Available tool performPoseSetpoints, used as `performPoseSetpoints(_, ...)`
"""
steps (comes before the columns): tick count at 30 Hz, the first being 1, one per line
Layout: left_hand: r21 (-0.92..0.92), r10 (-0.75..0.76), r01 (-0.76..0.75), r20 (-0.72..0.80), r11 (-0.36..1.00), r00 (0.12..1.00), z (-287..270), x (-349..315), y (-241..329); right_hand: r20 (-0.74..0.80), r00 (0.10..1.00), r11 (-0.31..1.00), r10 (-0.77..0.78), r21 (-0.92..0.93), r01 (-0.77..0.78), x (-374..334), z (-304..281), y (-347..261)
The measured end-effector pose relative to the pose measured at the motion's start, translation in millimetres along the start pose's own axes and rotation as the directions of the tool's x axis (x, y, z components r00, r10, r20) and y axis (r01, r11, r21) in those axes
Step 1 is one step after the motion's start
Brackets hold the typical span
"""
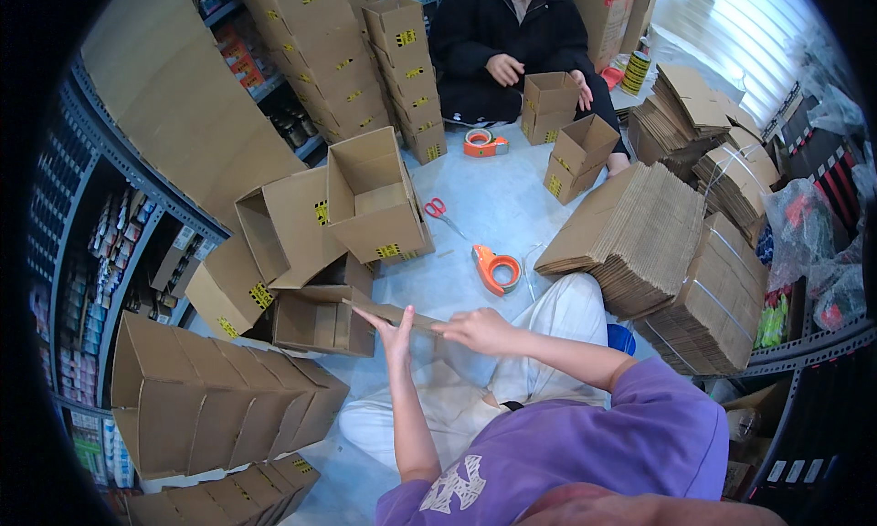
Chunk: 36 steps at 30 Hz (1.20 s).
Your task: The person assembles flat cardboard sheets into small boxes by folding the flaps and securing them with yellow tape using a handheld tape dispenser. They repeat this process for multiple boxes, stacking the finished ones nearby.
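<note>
A flat, folded cardboard box point(422, 320) is held nearly edge-on above my crossed legs. My left hand point(395, 334) supports its left part, thumb up and fingers extended along it. At its right end, my right hand point(480, 331) is closed on the edge. Just beyond it on the floor lies an orange tape dispenser point(497, 270). Red-handled scissors point(441, 212) rest farther away. Close to my left hand stands an open cardboard box point(311, 320), with more opened boxes piled behind it.
Bundled flat cardboard point(639, 234) is stacked at right. Nested boxes point(219, 403) sit at left, and tall box stacks point(320, 51) stand at the back. A person in black point(512, 47) sits opposite, hands around a small box point(548, 106); another tape dispenser point(485, 143) lies nearby. Shelves line both sides.
</note>
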<state>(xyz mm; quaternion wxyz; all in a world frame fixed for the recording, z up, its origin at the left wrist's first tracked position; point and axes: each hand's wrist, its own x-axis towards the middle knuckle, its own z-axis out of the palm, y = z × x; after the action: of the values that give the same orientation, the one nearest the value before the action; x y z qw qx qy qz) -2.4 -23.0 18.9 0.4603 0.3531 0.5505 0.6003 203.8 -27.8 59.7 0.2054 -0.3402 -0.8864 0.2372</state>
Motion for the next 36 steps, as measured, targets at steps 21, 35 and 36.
performPoseSetpoints(21,0.342,0.187,-0.137,-0.116,0.930,0.976,-36.0,33.3,19.8,-0.010,0.961,0.951,0.276,-0.146,-0.274,102.9,-5.1,35.2)
performPoseSetpoints(35,0.800,0.453,-0.448,0.252,0.400,0.855,4.1,-5.3,64.8,-0.112,0.835,0.839,-0.539,0.012,0.544,-3.4,0.5,41.4)
performPoseSetpoints(36,0.827,0.438,-0.451,0.287,0.335,0.852,8.0,-10.1,68.8,-0.040,0.860,0.860,-0.509,0.012,0.510,2.5,7.4,39.0)
